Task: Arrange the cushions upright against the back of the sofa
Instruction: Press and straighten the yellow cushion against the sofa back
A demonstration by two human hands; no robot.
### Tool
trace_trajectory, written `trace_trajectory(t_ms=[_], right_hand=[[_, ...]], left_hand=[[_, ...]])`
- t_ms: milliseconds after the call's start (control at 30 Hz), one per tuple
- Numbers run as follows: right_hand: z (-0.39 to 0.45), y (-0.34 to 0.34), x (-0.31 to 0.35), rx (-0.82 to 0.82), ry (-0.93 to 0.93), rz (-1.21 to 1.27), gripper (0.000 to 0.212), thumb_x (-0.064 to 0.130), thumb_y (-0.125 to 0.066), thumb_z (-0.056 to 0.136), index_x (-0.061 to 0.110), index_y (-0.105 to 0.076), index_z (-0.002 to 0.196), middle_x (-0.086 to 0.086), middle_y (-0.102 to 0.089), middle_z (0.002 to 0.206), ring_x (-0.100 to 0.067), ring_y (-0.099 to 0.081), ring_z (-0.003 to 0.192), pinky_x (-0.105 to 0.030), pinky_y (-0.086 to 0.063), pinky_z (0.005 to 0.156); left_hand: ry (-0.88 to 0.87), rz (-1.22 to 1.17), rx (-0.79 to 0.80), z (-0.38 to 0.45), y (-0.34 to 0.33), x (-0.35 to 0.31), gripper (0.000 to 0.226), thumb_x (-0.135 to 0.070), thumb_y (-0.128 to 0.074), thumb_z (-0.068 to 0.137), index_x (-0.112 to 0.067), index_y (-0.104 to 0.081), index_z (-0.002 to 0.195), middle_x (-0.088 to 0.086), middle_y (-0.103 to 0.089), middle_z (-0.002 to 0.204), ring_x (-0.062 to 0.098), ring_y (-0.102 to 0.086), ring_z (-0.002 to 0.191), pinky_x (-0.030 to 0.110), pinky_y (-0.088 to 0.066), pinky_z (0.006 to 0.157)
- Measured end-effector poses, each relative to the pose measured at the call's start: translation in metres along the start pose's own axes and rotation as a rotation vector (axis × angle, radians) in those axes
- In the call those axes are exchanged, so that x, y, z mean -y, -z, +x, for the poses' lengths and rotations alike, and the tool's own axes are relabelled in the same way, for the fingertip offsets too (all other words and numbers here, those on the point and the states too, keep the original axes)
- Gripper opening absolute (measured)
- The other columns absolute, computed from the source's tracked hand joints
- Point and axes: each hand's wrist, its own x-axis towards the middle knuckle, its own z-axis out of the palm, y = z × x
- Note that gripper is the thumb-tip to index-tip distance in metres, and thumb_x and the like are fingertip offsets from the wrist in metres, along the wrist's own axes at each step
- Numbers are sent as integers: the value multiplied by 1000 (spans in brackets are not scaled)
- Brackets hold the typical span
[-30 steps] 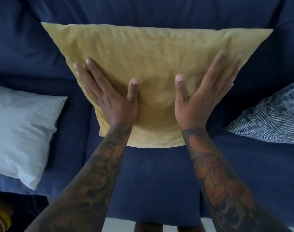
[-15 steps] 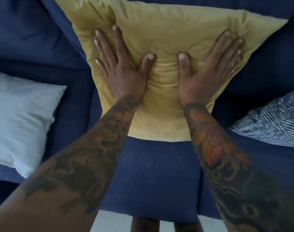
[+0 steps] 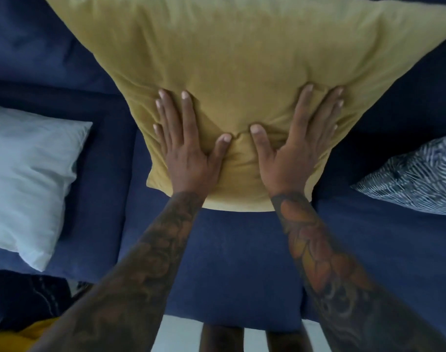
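Observation:
A large yellow cushion [image 3: 242, 59] stands upright against the dark blue sofa back [image 3: 26, 47], its lower edge on the seat. My left hand [image 3: 186, 146] and my right hand [image 3: 295, 143] lie flat on its lower half, fingers spread, palms pressing dents into the fabric. Neither hand grips anything. A white cushion [image 3: 29, 174] lies flat on the seat at the left. At the right edge a blue-and-white patterned cushion [image 3: 417, 179] lies tilted on the seat.
The blue sofa seat [image 3: 237, 262] stretches in front of the yellow cushion to its front edge. Below it are a pale floor [image 3: 181, 334] and the person's legs. Something yellow [image 3: 18, 336] shows at the bottom left corner.
Both palms slid down from the upper middle of the yellow cushion to its lower half. The view moved closer, so the cushion fills more of the frame.

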Motion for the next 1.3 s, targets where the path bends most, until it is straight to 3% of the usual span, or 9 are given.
trace_trajectory(t_ms=[233,367,467,600,700,833,1067,1300], right_hand=[[37,-35,-4,-84,-33,-74,101,63,-76,85,13,-38,164,-30,-23,171,-47,-19,160,-63,-21,126],[21,-24,-6,-28,-17,-22,101,62,-76,88,12,-34,165,-29,-17,173,-45,-13,162,-64,-16,127],[6,1,-14,70,45,27,115,64,-82,82,8,-28,166,-32,-11,173,-47,-8,162,-62,-12,129],[-27,30,-34,143,99,-10,134,71,-86,69,7,-20,166,-36,-6,171,-49,-5,162,-59,-8,130],[-49,26,-48,212,131,-25,127,74,-79,71,10,-18,163,-40,-7,169,-52,-7,161,-62,-9,131],[-48,-5,-55,215,130,-44,108,77,-60,86,13,-21,164,-39,-12,169,-51,-11,160,-61,-12,130],[-8,-49,-57,97,44,-151,107,77,-70,84,17,-34,166,-27,-21,172,-44,-18,161,-61,-19,128],[-28,-28,-58,177,56,-92,109,74,-72,86,15,-30,167,-28,-12,174,-44,-9,162,-63,-14,129]], left_hand=[[-29,102,-17,54,-33,3,96,-67,-55,98,-6,-24,165,25,-15,172,39,-11,161,61,-10,127],[-26,47,27,37,-17,10,97,-62,-61,98,-8,-19,167,22,-8,174,36,-4,162,59,-5,128],[-69,-18,113,25,9,18,105,-62,-66,94,-6,-16,167,24,-2,173,37,1,162,63,-6,128],[-103,22,101,0,36,33,128,-66,-82,79,5,-17,163,32,-4,170,44,-2,160,62,-6,129],[-175,125,111,-24,32,48,132,-77,-75,75,5,-16,160,38,-11,166,49,-7,158,63,-7,128],[-144,154,119,-33,1,55,122,-74,-66,80,1,-14,161,34,-15,167,37,-7,160,62,-7,128],[-74,183,76,20,-41,51,122,-83,-61,84,1,-22,164,26,-17,171,40,-14,160,62,-11,128],[-100,102,199,6,-16,61,124,-78,-70,83,-3,-15,166,21,-7,174,35,-4,162,60,-6,129]])
